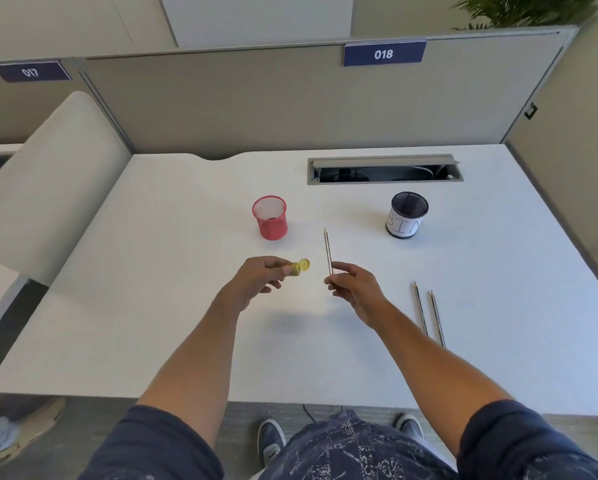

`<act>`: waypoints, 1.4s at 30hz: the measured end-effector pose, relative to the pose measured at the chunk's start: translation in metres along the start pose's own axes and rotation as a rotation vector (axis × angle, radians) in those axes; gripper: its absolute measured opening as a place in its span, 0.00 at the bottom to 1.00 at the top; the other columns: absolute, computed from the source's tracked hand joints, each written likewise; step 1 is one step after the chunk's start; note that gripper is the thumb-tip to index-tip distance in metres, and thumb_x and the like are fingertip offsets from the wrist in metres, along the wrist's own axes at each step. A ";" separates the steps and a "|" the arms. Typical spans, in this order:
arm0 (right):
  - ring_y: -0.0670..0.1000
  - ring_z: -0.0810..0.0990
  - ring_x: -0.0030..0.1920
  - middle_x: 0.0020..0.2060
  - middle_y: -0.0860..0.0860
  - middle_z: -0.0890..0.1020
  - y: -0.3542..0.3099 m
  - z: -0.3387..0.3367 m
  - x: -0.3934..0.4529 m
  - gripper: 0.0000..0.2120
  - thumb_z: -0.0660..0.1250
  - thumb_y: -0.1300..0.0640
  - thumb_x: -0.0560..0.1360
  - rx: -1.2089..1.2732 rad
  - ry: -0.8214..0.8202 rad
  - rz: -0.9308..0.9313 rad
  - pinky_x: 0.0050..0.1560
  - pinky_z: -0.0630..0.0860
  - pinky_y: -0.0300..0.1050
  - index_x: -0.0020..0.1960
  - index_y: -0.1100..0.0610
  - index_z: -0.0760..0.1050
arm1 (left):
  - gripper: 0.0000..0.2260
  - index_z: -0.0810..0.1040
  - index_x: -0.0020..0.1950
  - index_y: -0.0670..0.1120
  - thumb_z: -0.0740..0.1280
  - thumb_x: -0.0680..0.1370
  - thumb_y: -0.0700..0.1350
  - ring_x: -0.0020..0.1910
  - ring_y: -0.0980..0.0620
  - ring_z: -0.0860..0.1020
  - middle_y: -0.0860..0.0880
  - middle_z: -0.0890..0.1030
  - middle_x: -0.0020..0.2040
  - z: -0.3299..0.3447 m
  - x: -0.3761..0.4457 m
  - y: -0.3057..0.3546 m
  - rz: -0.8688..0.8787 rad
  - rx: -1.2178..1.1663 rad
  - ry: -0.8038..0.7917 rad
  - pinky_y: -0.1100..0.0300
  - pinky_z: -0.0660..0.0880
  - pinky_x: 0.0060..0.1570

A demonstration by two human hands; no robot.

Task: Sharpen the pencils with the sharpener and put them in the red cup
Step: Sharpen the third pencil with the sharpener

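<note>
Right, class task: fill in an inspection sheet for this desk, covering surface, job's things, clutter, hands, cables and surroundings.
Surface: white desk, bare apart from the items below.
Job's things: red cup upright; two pencils lying side by side at the right.
Clutter: black cup with a white label.
Hands: left hand holds the yellow sharpener, lid open; right hand holds a pencil point up.
Cables: some inside the open cable tray.
Surroundings: grey partition, sign 018.
</note>
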State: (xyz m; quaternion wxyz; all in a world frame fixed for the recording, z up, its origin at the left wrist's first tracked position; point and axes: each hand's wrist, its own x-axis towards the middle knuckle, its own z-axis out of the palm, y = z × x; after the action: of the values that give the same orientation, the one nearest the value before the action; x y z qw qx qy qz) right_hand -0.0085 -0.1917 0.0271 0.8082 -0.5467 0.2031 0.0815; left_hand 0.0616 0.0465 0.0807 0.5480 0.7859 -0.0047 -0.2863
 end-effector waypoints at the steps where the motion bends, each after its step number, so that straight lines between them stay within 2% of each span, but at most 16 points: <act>1: 0.54 0.83 0.42 0.46 0.61 0.85 -0.001 -0.003 -0.002 0.16 0.69 0.68 0.78 0.050 -0.016 -0.022 0.48 0.80 0.43 0.64 0.61 0.76 | 0.09 0.85 0.56 0.47 0.73 0.77 0.47 0.40 0.53 0.79 0.50 0.81 0.43 0.001 0.001 0.001 -0.002 0.002 -0.003 0.58 0.71 0.45; 5: 0.55 0.84 0.41 0.47 0.60 0.85 -0.007 -0.007 -0.008 0.18 0.69 0.70 0.77 0.074 -0.059 -0.111 0.50 0.81 0.46 0.65 0.60 0.76 | 0.09 0.85 0.55 0.47 0.73 0.77 0.46 0.40 0.53 0.79 0.50 0.81 0.44 0.007 0.001 0.004 -0.006 0.007 -0.013 0.58 0.71 0.45; 9: 0.57 0.80 0.36 0.40 0.57 0.82 -0.018 -0.003 -0.009 0.18 0.66 0.71 0.69 -0.012 -0.056 -0.093 0.42 0.80 0.49 0.58 0.62 0.76 | 0.11 0.86 0.54 0.48 0.74 0.74 0.49 0.39 0.53 0.79 0.51 0.82 0.42 0.012 0.000 0.006 -0.008 0.012 -0.020 0.58 0.71 0.45; 12: 0.54 0.70 0.27 0.34 0.56 0.74 -0.024 0.000 -0.006 0.15 0.58 0.67 0.66 -0.033 0.030 -0.021 0.30 0.69 0.44 0.50 0.60 0.75 | 0.14 0.86 0.53 0.49 0.73 0.70 0.53 0.38 0.54 0.79 0.52 0.81 0.40 0.014 -0.001 0.006 -0.010 0.013 -0.029 0.58 0.71 0.45; 14: 0.51 0.63 0.26 0.31 0.55 0.68 -0.024 0.002 -0.006 0.12 0.53 0.68 0.68 -0.095 0.081 0.036 0.29 0.60 0.41 0.44 0.59 0.73 | 0.15 0.86 0.53 0.49 0.73 0.69 0.54 0.38 0.54 0.79 0.52 0.81 0.40 0.016 -0.002 0.005 -0.008 0.013 -0.036 0.58 0.71 0.44; 16: 0.50 0.57 0.27 0.29 0.52 0.63 -0.022 0.003 -0.010 0.09 0.53 0.64 0.68 -0.201 0.068 0.065 0.30 0.53 0.42 0.41 0.58 0.72 | 0.16 0.86 0.53 0.48 0.73 0.69 0.54 0.38 0.54 0.79 0.52 0.80 0.41 0.016 -0.003 0.003 -0.005 0.016 -0.038 0.58 0.71 0.44; 18: 0.49 0.54 0.29 0.29 0.50 0.60 -0.020 0.002 -0.015 0.08 0.59 0.56 0.70 -0.296 0.024 0.059 0.30 0.50 0.42 0.41 0.57 0.75 | 0.15 0.86 0.54 0.48 0.73 0.71 0.52 0.38 0.54 0.79 0.52 0.81 0.40 0.015 -0.003 0.001 -0.004 0.009 -0.036 0.58 0.71 0.44; 20: 0.49 0.54 0.29 0.29 0.49 0.59 -0.017 0.000 -0.019 0.17 0.61 0.45 0.79 -0.362 -0.016 0.016 0.29 0.51 0.41 0.46 0.57 0.80 | 0.12 0.86 0.54 0.48 0.74 0.73 0.51 0.38 0.54 0.79 0.52 0.81 0.40 0.012 -0.003 0.000 -0.005 0.005 -0.026 0.59 0.71 0.44; 22: 0.48 0.56 0.27 0.28 0.49 0.59 -0.015 -0.002 -0.021 0.23 0.57 0.39 0.84 -0.416 -0.033 -0.063 0.27 0.54 0.39 0.54 0.53 0.84 | 0.09 0.86 0.54 0.48 0.74 0.76 0.48 0.38 0.54 0.79 0.52 0.81 0.41 0.009 -0.002 -0.001 -0.010 0.007 -0.014 0.59 0.71 0.44; 25: 0.49 0.59 0.27 0.26 0.50 0.62 -0.011 -0.007 -0.024 0.15 0.61 0.44 0.84 -0.448 -0.084 -0.161 0.28 0.59 0.38 0.58 0.48 0.84 | 0.09 0.86 0.54 0.48 0.74 0.75 0.49 0.38 0.54 0.79 0.52 0.81 0.40 0.006 -0.002 -0.004 -0.008 0.001 -0.005 0.58 0.71 0.44; 27: 0.50 0.66 0.28 0.27 0.52 0.71 -0.009 -0.010 -0.024 0.11 0.66 0.50 0.83 -0.472 -0.122 -0.191 0.30 0.62 0.40 0.57 0.51 0.85 | 0.09 0.86 0.53 0.49 0.74 0.74 0.49 0.38 0.53 0.79 0.52 0.81 0.41 0.006 -0.001 -0.004 -0.003 -0.004 -0.002 0.57 0.71 0.45; 29: 0.52 0.74 0.31 0.35 0.56 0.83 -0.009 -0.011 -0.023 0.08 0.69 0.56 0.81 -0.538 -0.149 -0.208 0.31 0.67 0.41 0.57 0.54 0.85 | 0.08 0.86 0.53 0.49 0.74 0.75 0.49 0.38 0.53 0.79 0.52 0.81 0.41 0.007 -0.001 -0.003 0.001 -0.001 -0.003 0.57 0.71 0.46; 30: 0.51 0.76 0.33 0.39 0.57 0.85 -0.009 -0.010 -0.023 0.08 0.69 0.58 0.81 -0.559 -0.158 -0.214 0.32 0.69 0.40 0.57 0.54 0.85 | 0.07 0.86 0.52 0.49 0.74 0.76 0.48 0.38 0.53 0.79 0.52 0.81 0.41 0.009 -0.001 -0.002 0.001 0.000 -0.004 0.56 0.71 0.46; 32: 0.49 0.75 0.33 0.41 0.56 0.86 -0.007 -0.010 -0.022 0.11 0.69 0.61 0.80 -0.565 -0.160 -0.237 0.35 0.72 0.40 0.59 0.53 0.85 | 0.07 0.86 0.52 0.49 0.74 0.76 0.48 0.38 0.52 0.79 0.52 0.81 0.40 0.011 0.000 -0.001 -0.002 0.002 -0.002 0.56 0.71 0.46; 36: 0.49 0.70 0.34 0.39 0.50 0.86 -0.005 -0.015 -0.019 0.13 0.70 0.60 0.79 -0.594 -0.132 -0.254 0.37 0.69 0.46 0.60 0.46 0.85 | 0.07 0.86 0.53 0.48 0.73 0.77 0.47 0.38 0.53 0.79 0.52 0.81 0.39 0.013 0.001 0.000 -0.008 0.001 0.001 0.57 0.71 0.46; 42: 0.45 0.74 0.39 0.39 0.42 0.81 -0.006 -0.012 -0.018 0.15 0.73 0.58 0.77 -0.714 -0.038 -0.351 0.42 0.69 0.43 0.56 0.39 0.85 | 0.06 0.86 0.53 0.49 0.73 0.77 0.47 0.38 0.53 0.78 0.51 0.81 0.41 0.015 0.000 -0.001 -0.003 0.027 -0.017 0.58 0.71 0.44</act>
State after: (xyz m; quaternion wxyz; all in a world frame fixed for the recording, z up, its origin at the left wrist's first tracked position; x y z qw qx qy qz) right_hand -0.0251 -0.2033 0.0355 0.5725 -0.8182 0.0504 0.0177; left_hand 0.0546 0.0338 0.0760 0.5370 0.7907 -0.0123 -0.2937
